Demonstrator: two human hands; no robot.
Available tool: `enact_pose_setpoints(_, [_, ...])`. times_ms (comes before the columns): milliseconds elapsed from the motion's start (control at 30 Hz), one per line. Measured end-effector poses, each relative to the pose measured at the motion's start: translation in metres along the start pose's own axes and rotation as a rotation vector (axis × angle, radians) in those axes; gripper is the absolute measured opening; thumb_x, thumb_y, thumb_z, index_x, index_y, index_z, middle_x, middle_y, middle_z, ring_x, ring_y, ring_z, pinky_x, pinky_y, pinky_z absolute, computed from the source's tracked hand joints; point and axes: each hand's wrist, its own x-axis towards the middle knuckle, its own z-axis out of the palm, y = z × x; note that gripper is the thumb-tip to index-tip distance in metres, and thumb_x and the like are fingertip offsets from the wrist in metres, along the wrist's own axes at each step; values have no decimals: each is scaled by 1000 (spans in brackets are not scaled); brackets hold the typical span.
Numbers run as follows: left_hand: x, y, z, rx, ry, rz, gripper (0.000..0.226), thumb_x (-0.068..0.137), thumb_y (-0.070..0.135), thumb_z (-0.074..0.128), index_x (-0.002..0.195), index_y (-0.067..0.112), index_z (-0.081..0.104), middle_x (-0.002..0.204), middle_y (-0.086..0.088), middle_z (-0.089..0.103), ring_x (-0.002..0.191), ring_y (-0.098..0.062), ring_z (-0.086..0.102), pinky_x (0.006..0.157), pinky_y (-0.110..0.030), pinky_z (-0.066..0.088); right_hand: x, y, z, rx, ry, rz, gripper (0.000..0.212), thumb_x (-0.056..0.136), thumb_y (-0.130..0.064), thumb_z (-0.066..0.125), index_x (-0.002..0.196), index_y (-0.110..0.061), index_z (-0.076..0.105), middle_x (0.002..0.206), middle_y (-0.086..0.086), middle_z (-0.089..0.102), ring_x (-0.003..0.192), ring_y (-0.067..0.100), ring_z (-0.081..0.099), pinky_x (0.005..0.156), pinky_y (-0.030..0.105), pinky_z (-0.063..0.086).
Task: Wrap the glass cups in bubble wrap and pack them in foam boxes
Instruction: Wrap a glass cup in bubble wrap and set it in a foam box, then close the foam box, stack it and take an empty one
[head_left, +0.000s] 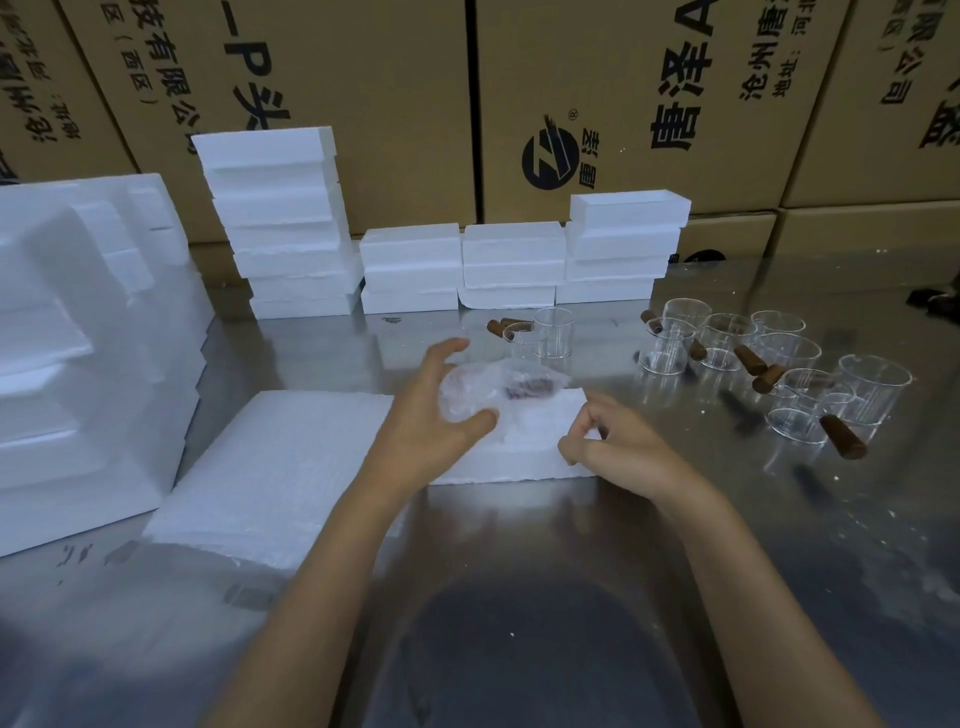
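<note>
**A:** What's your left hand (434, 410) doing?

**B:** You're gripping the wrapped cup (491, 387) with it, fingers spread over the top and thumb pressing the near side. The bundle is clear bubble wrap with a dark brown handle showing through on the side facing your right hand (615, 444).

**A:** And the right?

**B:** It's curling loosely, fingertips pinching together at the near right corner of the foam box (530, 441). I can't tell whether it's pinching anything or just touching the foam (blur there).

**A:** Where's the bundle sitting?

**B:** It's resting on or just over the foam box, directly under your left palm. I can't tell if it's seated in a cavity.

**A:** What else is around you?

**B:** A sheet of bubble wrap (270, 483) is lying flat just left of your left forearm. Unwrapped glass cups (779, 374) with brown handles are standing well to the right of your right hand, some touching each other. Two more cups (543, 335) are sitting just beyond your left fingertips. Stacked foam boxes (514, 262) are lining up past those, against cardboard cartons (623, 104). A taller foam stack (78, 338) is standing far left of your left hand. All of it is resting on a steel table (545, 571).
</note>
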Motion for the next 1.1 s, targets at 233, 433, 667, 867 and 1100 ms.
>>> enact_pose_setpoints(233, [-2,-2,7,213,-93,-9,57,87,32,70,142,28,54,142,6,51,138,-15,36,118,-38,26,-4,-5,-3,16,65,35,18,80,-12,68,66,-11,57,103,-4,59,95,10,52,72,21,36])
enact_pose_setpoints(433, [-1,-13,11,87,-190,-68,58,96,32,62,149,37,40,159,12,28,145,-4,27,111,-19,18,-3,-4,4,-14,164,39,15,82,-15,66,69,-12,58,104,-12,57,108,14,50,86,28,37])
enact_pose_setpoints(667, [0,-14,17,130,-206,-41,63,98,36,58,154,37,30,161,15,19,147,-4,20,111,-19,15,4,-2,6,417,345,24,8,91,-18,60,84,-20,63,89,-12,65,80,-9,56,69,15,38])
enact_pose_setpoints(867, [19,7,10,-157,-214,-189,56,95,40,58,146,46,34,144,15,44,128,-5,43,97,-19,33,18,5,2,541,492,20,14,96,-19,58,106,-13,67,91,-14,66,85,0,61,69,8,44])
enact_pose_setpoints(1100, [148,26,8,233,-24,-132,42,100,29,51,141,22,45,141,-7,48,105,-18,55,81,-22,38,30,16,-6,638,638,57,14,96,-21,51,90,-25,64,101,-1,71,102,17,64,86,35,50])
